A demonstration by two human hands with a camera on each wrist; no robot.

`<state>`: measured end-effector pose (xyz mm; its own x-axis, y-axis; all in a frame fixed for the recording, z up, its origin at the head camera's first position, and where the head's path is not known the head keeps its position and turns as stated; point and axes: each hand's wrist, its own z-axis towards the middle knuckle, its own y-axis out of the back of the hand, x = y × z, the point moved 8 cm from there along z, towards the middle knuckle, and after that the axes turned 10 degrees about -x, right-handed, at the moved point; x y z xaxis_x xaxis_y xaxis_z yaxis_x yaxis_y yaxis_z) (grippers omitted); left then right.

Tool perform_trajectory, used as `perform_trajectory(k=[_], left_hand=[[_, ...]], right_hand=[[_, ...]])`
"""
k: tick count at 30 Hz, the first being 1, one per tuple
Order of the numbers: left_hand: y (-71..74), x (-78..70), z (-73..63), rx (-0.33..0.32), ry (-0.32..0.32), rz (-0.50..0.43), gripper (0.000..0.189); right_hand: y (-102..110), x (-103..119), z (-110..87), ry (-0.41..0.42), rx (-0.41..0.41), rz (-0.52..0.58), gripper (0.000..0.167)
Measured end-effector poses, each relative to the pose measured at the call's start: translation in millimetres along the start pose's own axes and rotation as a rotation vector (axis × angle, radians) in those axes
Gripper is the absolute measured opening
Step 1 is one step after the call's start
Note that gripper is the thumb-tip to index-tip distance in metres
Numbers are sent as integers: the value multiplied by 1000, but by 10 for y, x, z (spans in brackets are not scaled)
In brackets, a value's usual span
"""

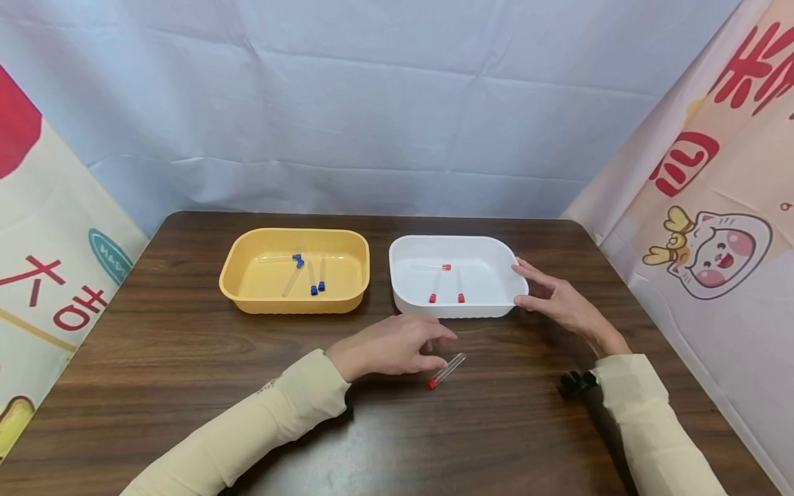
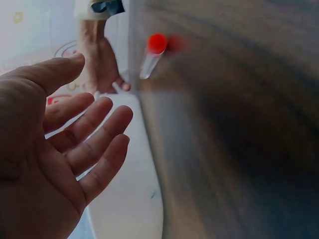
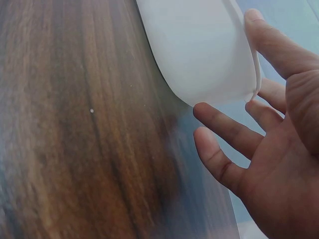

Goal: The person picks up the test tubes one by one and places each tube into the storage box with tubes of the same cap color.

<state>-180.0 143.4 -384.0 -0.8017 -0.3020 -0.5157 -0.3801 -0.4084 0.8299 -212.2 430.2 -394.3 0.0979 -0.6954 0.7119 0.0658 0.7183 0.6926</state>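
Observation:
A clear test tube with a red cap (image 1: 446,372) lies on the table just in front of my left hand (image 1: 400,346). That hand hovers palm down with its fingers loosely spread and holds nothing; in the left wrist view the tube (image 2: 151,62) is apart from the fingers (image 2: 92,132). At the right end of the white basin (image 1: 455,311), my right hand (image 1: 561,303) touches the rim with thumb and fingertips, fingers spread rather than curled round it. Inside the basin lie several red-capped tubes (image 1: 460,286).
Left of the white basin stands a yellow basin (image 1: 291,305) holding several blue-capped tubes (image 1: 312,279). Both rest on a dark wooden table (image 1: 496,427). A pale cloth (image 1: 397,124) hangs behind, with printed cloths (image 1: 701,227) at the sides.

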Motion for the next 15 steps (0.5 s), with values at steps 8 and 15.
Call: perform_trajectory(k=[8, 15], left_hand=[[-144, -7, 33, 3, 44, 40, 44], [-266, -16, 78, -3, 86, 68, 27]], right_hand=[[0, 17, -11, 17, -8, 18, 73], [-12, 0, -8, 0, -3, 18, 73]])
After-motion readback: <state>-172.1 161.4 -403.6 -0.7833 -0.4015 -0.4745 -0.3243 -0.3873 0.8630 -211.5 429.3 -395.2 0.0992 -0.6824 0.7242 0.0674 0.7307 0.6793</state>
